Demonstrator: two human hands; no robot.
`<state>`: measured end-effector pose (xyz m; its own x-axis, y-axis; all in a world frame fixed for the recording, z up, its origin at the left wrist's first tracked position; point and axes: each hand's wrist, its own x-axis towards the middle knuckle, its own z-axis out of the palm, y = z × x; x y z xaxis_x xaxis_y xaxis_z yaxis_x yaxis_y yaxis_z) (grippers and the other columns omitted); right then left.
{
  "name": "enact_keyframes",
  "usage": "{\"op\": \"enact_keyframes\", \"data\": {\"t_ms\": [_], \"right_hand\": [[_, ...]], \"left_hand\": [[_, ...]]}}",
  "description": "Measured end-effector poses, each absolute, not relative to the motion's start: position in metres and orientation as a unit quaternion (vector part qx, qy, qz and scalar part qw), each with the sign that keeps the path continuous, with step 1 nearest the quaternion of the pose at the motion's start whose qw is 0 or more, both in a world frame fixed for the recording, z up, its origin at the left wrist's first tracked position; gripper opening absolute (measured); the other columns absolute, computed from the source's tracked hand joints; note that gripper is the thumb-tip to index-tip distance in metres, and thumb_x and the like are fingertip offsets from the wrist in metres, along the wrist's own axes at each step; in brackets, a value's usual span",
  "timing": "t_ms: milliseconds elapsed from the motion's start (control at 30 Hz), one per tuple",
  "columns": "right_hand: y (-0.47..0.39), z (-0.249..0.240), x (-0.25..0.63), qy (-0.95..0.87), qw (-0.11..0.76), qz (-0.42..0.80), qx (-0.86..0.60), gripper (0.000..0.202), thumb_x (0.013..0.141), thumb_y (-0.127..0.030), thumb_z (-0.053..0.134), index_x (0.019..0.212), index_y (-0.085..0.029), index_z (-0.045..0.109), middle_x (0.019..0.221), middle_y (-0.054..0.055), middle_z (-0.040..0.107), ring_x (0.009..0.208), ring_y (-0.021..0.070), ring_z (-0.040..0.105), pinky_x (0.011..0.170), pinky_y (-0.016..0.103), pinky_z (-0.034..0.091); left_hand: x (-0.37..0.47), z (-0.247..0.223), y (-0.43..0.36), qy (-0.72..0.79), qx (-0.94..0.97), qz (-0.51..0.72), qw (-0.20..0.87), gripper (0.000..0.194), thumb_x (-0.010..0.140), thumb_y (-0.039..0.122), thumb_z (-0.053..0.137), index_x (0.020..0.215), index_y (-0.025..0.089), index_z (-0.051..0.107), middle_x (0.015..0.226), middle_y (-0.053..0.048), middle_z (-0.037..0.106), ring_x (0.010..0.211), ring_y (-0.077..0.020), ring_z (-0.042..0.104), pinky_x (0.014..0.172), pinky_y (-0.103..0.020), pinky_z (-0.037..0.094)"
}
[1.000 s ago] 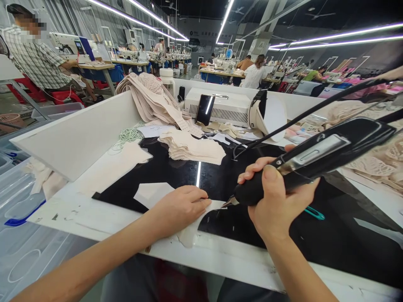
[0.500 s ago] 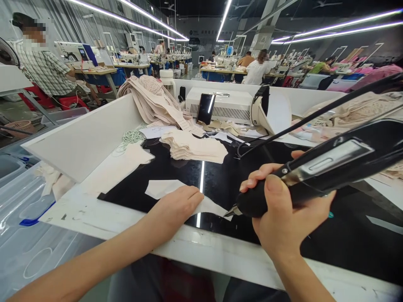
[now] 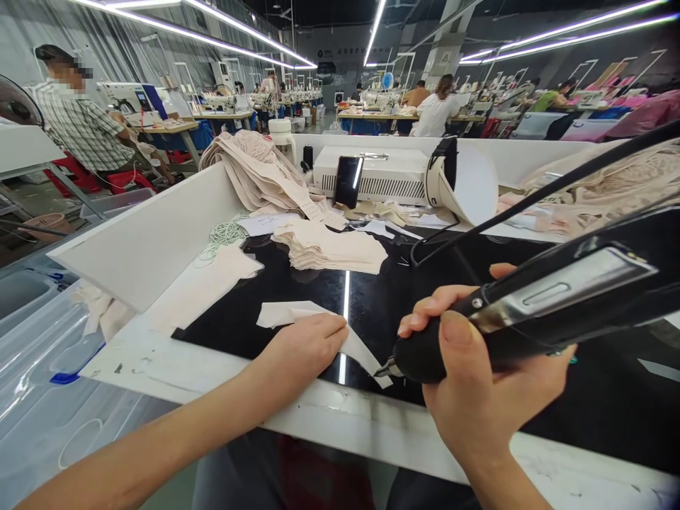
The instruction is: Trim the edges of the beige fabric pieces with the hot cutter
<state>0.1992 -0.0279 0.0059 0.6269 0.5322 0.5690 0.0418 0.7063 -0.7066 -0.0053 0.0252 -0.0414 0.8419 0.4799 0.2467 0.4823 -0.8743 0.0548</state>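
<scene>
My left hand (image 3: 302, 346) presses down on a narrow off-white fabric piece (image 3: 364, 348), fingers closed together. The fabric lies on a black glossy board (image 3: 223, 315); its left part looks folded over, and the middle is hidden under my hand. In my right hand (image 3: 478, 375) is a black glue gun (image 3: 523, 301) with a long silver lever. My thumb rests along its side and the fingers wrap round it. The pointed metal nozzle touches or nearly touches the fabric's lower right end. Behind my left hand sits a stack of cream fabric pieces (image 3: 334, 246).
A phone (image 3: 348, 180) leans on a white vented box (image 3: 396, 173) at the back, beside a lamp (image 3: 460, 184). A black cable (image 3: 510, 202) arches over the board's right side. Cream fabric strips (image 3: 255, 166) heap at back left. Co-workers sit at sewing machines beyond.
The fabric piece has turned, its right end now slanting further downward and its left part folded. The nozzle has shifted slightly down and left. My view has moved a little.
</scene>
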Motion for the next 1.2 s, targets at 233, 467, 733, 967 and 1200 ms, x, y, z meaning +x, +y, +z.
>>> {"op": "enact_keyframes", "data": {"t_ms": [233, 467, 733, 967, 1200], "right_hand": [[-0.028, 0.003, 0.2, -0.414, 0.828, 0.148, -0.349, 0.061, 0.088, -0.043, 0.113, 0.133, -0.029, 0.074, 0.085, -0.003, 0.081, 0.058, 0.0199, 0.072, 0.048, 0.034, 0.063], [-0.03, 0.004, 0.203, -0.365, 0.832, 0.178, -0.377, 0.072, 0.075, -0.05, 0.119, 0.127, -0.03, 0.073, 0.081, -0.007, 0.082, 0.06, 0.0188, 0.074, 0.052, 0.033, 0.066], [-0.03, 0.016, 0.201, -0.358, 0.821, 0.157, -0.415, 0.058, 0.073, -0.033, 0.105, 0.12, -0.033, 0.072, 0.073, -0.01, 0.077, 0.053, 0.0212, 0.069, 0.05, 0.037, 0.063], [-0.026, 0.028, 0.201, -0.361, 0.821, 0.183, -0.402, 0.053, 0.07, -0.032, 0.099, 0.116, -0.035, 0.074, 0.072, -0.01, 0.072, 0.051, 0.0216, 0.064, 0.043, 0.036, 0.058], [-0.002, 0.03, 0.207, -0.33, 0.841, 0.182, -0.387, 0.053, 0.072, -0.032, 0.096, 0.116, -0.037, 0.068, 0.073, -0.012, 0.07, 0.057, 0.02, 0.062, 0.046, 0.032, 0.057]], "left_hand": [[0.001, -0.032, 0.02, -0.241, -0.966, -0.086, 0.027, 0.027, 0.112, -0.005, 0.066, 0.128, 0.013, 0.078, 0.143, -0.017, 0.086, 0.131, -0.0294, 0.086, 0.114, -0.038, 0.072], [0.002, -0.031, 0.01, -0.232, -0.967, -0.099, 0.023, 0.027, 0.128, 0.038, 0.072, 0.142, 0.015, 0.078, 0.138, -0.019, 0.084, 0.124, -0.0331, 0.087, 0.105, -0.043, 0.074], [-0.002, -0.035, -0.001, -0.199, -0.972, -0.118, 0.043, 0.08, 0.118, 0.089, 0.06, 0.166, 0.028, 0.078, 0.159, -0.032, 0.078, 0.147, -0.048, 0.081, 0.118, -0.057, 0.07], [0.004, -0.037, -0.006, -0.212, -0.971, -0.101, 0.041, 0.081, 0.114, 0.088, 0.07, 0.167, 0.027, 0.078, 0.166, -0.034, 0.075, 0.153, -0.0505, 0.078, 0.121, -0.057, 0.068], [0.003, -0.037, -0.006, -0.213, -0.971, -0.105, 0.03, 0.081, 0.113, 0.088, 0.072, 0.166, 0.026, 0.078, 0.168, -0.035, 0.073, 0.154, -0.0511, 0.078, 0.123, -0.059, 0.068]]}}
